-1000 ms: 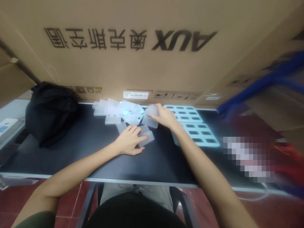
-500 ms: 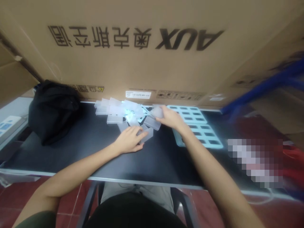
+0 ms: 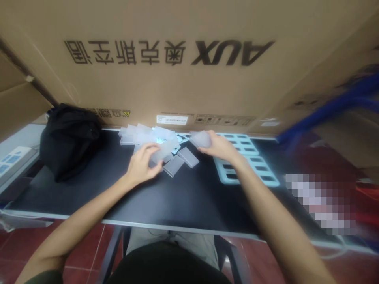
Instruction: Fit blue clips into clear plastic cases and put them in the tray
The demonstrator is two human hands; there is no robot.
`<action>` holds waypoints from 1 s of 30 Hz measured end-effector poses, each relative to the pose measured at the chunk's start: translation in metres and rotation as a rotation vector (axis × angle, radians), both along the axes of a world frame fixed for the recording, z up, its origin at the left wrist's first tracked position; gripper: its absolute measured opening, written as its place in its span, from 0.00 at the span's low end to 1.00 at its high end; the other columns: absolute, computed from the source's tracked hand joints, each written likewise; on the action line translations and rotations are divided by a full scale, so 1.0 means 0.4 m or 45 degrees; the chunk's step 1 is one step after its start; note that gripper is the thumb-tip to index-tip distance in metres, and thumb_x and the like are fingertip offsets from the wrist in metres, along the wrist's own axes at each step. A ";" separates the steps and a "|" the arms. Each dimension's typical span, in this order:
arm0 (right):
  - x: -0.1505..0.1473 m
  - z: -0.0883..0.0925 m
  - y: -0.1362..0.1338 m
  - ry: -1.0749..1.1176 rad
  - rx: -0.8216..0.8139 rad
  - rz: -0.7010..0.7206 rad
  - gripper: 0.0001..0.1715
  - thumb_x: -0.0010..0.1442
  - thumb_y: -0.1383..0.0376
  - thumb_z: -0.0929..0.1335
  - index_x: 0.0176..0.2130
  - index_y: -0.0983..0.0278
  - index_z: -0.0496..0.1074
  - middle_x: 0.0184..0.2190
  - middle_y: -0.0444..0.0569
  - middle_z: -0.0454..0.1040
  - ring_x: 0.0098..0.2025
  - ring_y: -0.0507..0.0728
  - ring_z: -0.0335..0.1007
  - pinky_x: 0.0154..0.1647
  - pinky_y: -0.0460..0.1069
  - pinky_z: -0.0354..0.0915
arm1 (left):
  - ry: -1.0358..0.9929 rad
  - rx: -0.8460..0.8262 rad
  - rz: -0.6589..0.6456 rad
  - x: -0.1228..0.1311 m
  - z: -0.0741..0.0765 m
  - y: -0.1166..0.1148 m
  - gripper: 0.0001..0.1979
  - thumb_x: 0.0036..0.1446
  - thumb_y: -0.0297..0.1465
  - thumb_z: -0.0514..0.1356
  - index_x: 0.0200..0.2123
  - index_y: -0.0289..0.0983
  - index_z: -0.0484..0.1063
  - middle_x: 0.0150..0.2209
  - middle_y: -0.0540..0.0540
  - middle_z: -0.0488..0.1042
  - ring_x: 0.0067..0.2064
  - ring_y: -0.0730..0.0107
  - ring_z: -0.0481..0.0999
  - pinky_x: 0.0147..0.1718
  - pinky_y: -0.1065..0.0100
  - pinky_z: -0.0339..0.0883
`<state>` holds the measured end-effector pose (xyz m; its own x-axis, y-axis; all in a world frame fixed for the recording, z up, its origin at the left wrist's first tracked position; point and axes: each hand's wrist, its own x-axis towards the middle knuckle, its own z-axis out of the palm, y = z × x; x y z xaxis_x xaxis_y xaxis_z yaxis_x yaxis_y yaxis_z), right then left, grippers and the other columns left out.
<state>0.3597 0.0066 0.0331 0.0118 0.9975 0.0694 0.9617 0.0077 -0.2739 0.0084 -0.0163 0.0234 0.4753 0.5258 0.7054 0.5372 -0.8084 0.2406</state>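
Clamping one clear case in left fingers, another case in right fingers, mid-frame.
Flanking a loose case slanted lengthwise from lower left to upper right on the bench, closer with the left.

Both forearms extend forward, left hand and right hand curled in pinches.

The left fingers partly hide their translucent piece.
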 end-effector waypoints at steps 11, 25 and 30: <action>-0.003 -0.006 -0.005 -0.059 -0.063 0.128 0.37 0.54 0.47 0.72 0.57 0.60 0.68 0.49 0.58 0.80 0.47 0.71 0.77 0.40 0.58 0.70 | 0.403 -0.138 0.270 -0.252 -0.059 -0.094 0.22 0.61 0.23 0.59 0.56 0.47 0.75 0.51 0.41 0.68 0.44 0.64 0.73 0.39 0.63 0.77; 0.035 -0.009 -0.041 -0.084 0.114 0.076 0.32 0.56 0.47 0.71 0.53 0.62 0.69 0.48 0.59 0.79 0.47 0.70 0.77 0.41 0.58 0.70 | 0.634 -0.234 0.079 -0.158 0.019 -0.053 0.19 0.69 0.38 0.56 0.60 0.40 0.72 0.55 0.39 0.73 0.51 0.54 0.72 0.52 0.52 0.72; 0.021 -0.034 -0.040 -0.029 0.113 0.070 0.34 0.55 0.47 0.72 0.54 0.63 0.68 0.50 0.61 0.78 0.49 0.71 0.77 0.44 0.58 0.70 | 0.682 -0.170 -0.041 0.076 0.087 0.063 0.15 0.70 0.32 0.52 0.51 0.37 0.77 0.48 0.40 0.77 0.50 0.56 0.73 0.51 0.56 0.68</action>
